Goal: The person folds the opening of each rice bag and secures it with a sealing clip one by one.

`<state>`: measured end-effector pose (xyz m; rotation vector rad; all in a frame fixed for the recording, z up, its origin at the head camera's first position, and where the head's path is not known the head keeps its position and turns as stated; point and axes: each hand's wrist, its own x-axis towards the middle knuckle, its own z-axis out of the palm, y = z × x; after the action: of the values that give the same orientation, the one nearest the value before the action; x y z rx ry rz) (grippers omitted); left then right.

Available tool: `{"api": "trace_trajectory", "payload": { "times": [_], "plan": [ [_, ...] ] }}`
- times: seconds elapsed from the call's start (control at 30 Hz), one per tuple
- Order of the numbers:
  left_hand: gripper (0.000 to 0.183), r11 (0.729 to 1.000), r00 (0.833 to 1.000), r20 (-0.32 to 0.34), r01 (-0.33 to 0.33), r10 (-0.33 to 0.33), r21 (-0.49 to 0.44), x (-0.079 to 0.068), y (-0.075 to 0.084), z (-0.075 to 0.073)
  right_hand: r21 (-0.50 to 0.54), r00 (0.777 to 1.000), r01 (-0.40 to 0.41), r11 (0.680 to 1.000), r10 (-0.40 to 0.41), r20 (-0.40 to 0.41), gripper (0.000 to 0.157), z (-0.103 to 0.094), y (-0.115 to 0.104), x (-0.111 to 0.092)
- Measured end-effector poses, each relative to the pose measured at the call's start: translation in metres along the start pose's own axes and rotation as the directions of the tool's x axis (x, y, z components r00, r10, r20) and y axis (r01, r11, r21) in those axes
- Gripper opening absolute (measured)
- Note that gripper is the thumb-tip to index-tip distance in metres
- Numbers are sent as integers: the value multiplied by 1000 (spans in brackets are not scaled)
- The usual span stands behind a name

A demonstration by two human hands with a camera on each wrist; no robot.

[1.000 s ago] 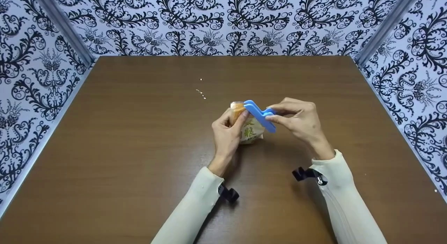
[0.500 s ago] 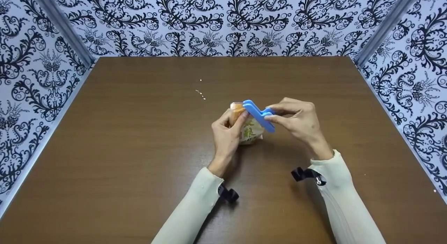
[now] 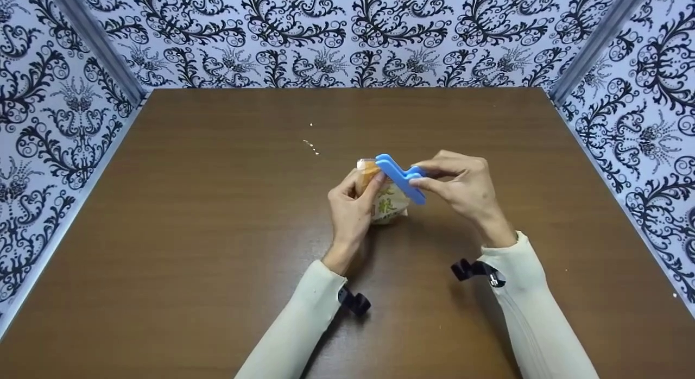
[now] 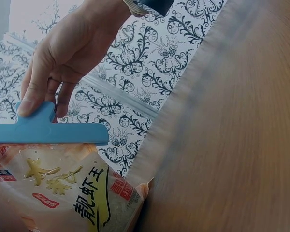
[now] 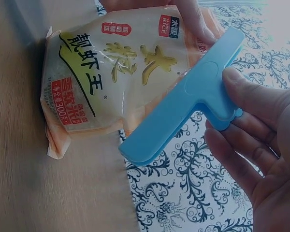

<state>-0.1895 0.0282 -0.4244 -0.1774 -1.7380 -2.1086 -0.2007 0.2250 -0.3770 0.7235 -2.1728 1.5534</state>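
Note:
A small rice bag (image 3: 388, 204), cream and orange with gold and black lettering, rests on the table. My left hand (image 3: 350, 212) holds its top, thumb on the near side. With thumb and fingers my right hand (image 3: 462, 184) pinches the handle tabs of a blue bag clip (image 3: 402, 179). In the right wrist view the clip's long bar (image 5: 183, 96) lies along the upper edge of the bag (image 5: 116, 72). The left wrist view also shows the bar across the bag's top; whether its jaws grip the plastic I cannot tell.
Several white grains (image 3: 311, 145) lie on the brown wooden table (image 3: 217, 205), left of and beyond the bag. Another white speck (image 3: 675, 295) is near the right edge. Patterned black-and-white panels (image 3: 347, 37) enclose the back and sides.
The clip has shifted very slightly left, toward my left hand. Both hands and the bag stay almost still.

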Motion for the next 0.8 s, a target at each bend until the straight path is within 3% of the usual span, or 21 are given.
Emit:
{"api": "trace_trajectory", "payload": {
  "times": [0.8],
  "plan": [
    [13,1000,1000,7,-3,3,-20,0,0,0,25,1000,-16,1000,17,-8,25,3,-4,3]
  ]
}}
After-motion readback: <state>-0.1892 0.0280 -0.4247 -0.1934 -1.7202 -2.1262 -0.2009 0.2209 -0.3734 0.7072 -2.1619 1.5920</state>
